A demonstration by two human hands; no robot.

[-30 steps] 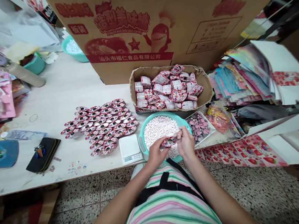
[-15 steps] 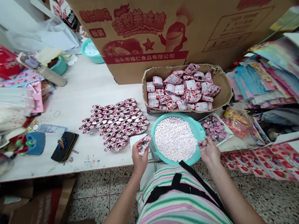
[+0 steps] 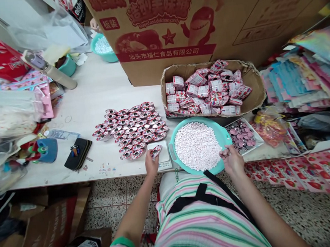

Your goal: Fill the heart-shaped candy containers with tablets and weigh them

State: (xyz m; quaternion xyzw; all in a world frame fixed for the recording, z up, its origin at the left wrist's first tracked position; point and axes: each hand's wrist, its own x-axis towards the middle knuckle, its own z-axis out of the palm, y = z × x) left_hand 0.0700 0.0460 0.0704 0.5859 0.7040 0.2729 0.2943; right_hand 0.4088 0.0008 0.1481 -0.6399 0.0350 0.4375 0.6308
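My left hand point(image 3: 151, 165) pinches a small printed packet point(image 3: 156, 151) with an open top, over a white electronic scale point(image 3: 164, 161). To its right stands a turquoise basin point(image 3: 222, 131) filled with small pale pink candies point(image 3: 195, 145). At that basin's right edge is my right hand point(image 3: 233, 160), palm partly up and fingertips pinched together; what they hold, if anything, is too small to make out. Left of the scale, several similar packets point(image 3: 136, 127) stand upright in tight rows, dark openings facing up.
Behind the basin sits a cut-down carton point(image 3: 255, 93) of filled-looking packets. A white tray of pink round pieces point(image 3: 241, 135) lies right of it. A tall cardboard box point(image 3: 166, 68) blocks the back. A black wallet point(image 3: 77, 153) lies left. Another person's hand point(image 3: 94, 24) shows at a far bowl point(image 3: 110, 56).
My left hand has moved the packet a little left, more over the scale. My right hand stays at the basin's right edge, slightly closer in. The whole view has shifted a little.
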